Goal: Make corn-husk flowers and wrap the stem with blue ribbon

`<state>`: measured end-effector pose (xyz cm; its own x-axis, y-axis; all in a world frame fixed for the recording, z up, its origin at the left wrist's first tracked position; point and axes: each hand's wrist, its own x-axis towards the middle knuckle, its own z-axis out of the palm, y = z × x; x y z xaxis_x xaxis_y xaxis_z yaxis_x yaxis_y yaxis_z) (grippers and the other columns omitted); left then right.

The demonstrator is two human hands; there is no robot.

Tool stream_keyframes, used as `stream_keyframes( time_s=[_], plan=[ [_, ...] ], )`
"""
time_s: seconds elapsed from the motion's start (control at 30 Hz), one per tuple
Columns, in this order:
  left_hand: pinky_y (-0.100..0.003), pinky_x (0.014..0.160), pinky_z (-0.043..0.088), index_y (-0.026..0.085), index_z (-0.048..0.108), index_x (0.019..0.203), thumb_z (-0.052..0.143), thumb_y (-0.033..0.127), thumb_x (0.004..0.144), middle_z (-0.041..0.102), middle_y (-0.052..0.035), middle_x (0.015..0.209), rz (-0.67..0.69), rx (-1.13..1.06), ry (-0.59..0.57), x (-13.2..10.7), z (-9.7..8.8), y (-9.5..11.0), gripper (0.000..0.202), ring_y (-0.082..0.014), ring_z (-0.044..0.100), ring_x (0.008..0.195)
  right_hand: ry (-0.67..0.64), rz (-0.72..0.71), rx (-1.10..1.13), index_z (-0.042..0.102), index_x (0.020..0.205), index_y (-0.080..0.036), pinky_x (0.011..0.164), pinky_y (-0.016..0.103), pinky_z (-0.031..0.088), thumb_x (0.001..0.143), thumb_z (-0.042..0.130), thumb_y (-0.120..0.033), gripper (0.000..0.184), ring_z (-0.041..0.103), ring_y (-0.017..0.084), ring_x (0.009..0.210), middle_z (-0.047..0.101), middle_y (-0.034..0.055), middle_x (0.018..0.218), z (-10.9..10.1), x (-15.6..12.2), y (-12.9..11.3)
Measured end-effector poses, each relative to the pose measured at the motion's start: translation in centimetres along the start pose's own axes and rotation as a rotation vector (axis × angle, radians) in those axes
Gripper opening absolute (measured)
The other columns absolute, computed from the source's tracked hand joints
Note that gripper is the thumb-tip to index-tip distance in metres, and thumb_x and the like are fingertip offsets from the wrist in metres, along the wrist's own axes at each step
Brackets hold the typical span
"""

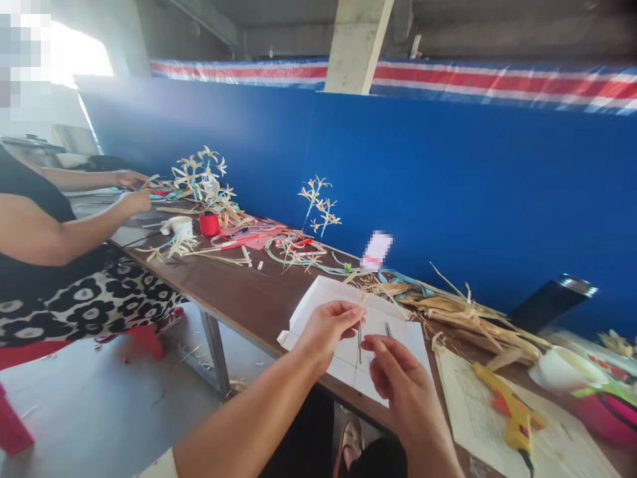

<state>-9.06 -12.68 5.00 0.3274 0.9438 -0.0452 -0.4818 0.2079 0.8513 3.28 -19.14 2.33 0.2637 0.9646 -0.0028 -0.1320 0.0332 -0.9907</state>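
Note:
Between thumb and fingers, my left hand point(334, 330) pinches a thin straw-coloured stem point(359, 345) that hangs downward; pale strands show at its top. My right hand point(401, 372) is closed, thumb against fingers, just right of the stem's lower end. Whatever it may hold is too small to make out. Under both hands lies a white open paper box point(318, 299), with a sheet of white paper beneath. A slim dark metal tool point(389, 329) rests on it, behind my right hand.
A yellow hot glue gun point(515, 415) lies on printed paper at right, near a white cup point(567, 372). Dried husks point(448, 305) and a black bottle point(552, 302) sit behind. Husk flowers point(318, 199) stand before a blue partition point(472, 186). At left, a co-worker's hands point(134, 199) work.

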Motion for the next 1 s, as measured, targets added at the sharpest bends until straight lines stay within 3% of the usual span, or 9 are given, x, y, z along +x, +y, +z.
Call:
stream_keyframes(
  time_s=[0.1, 0.3, 0.67, 0.9, 1.0],
  plan=[
    [-0.02, 0.058, 0.035, 0.011, 0.064, 0.071, 0.072, 0.034, 0.066, 0.059, -0.0014, 0.066, 0.018, 0.113, 0.027, -0.2, 0.2, -1.1, 0.025, -0.0059, 0.045, 0.057, 0.02, 0.043, -0.044, 0.069, 0.09, -0.019, 0.04, 0.017, 0.027, 0.074, 0.067, -0.047, 0.032, 0.037, 0.006, 0.045, 0.052, -0.002, 0.053, 0.2, -1.2, 1.3],
    [-0.021, 0.058, 0.037, 0.012, 0.064, 0.068, 0.069, 0.034, 0.067, 0.059, -0.0013, 0.065, 0.059, 0.217, 0.05, -0.2, 1.2, -2.1, 0.022, -0.0083, 0.047, 0.059, 0.1, 0.058, -0.01, 0.07, 0.09, -0.021, 0.046, 0.019, 0.036, 0.066, 0.074, -0.043, 0.033, 0.043, 0.007, 0.05, 0.066, 0.0037, 0.077, -0.4, -1.6, 2.7],
    [-0.02, 0.057, 0.038, 0.012, 0.063, 0.068, 0.067, 0.034, 0.068, 0.061, -0.0025, 0.064, 0.098, 0.261, 0.162, 0.4, 1.3, -4.0, 0.022, -0.0099, 0.05, 0.06, 0.115, 0.066, -0.06, 0.071, 0.088, -0.019, 0.049, 0.022, 0.037, 0.065, 0.074, -0.045, 0.034, 0.042, 0.009, 0.051, 0.064, 0.0022, 0.069, -0.7, -1.4, 3.6],
    [-0.02, 0.051, 0.035, 0.012, 0.063, 0.069, 0.068, 0.037, 0.066, 0.057, -0.0011, 0.061, 0.049, 0.228, 0.173, 0.7, 1.3, -5.0, 0.025, -0.0088, 0.047, 0.056, 0.12, 0.048, -0.114, 0.07, 0.085, -0.02, 0.048, 0.021, 0.033, 0.07, 0.07, -0.046, 0.03, 0.039, 0.009, 0.051, 0.05, -0.0029, 0.055, -0.8, -1.4, 4.2],
    [-0.02, 0.048, 0.032, 0.012, 0.063, 0.068, 0.067, 0.038, 0.067, 0.053, 0.0007, 0.056, 0.048, 0.219, 0.151, 0.7, 1.4, -5.2, 0.027, -0.0077, 0.044, 0.052, 0.119, 0.025, -0.119, 0.07, 0.083, -0.019, 0.049, 0.021, 0.033, 0.072, 0.068, -0.045, 0.029, 0.039, 0.009, 0.052, 0.053, -0.0019, 0.057, -0.9, -1.3, 4.5]
  ],
)
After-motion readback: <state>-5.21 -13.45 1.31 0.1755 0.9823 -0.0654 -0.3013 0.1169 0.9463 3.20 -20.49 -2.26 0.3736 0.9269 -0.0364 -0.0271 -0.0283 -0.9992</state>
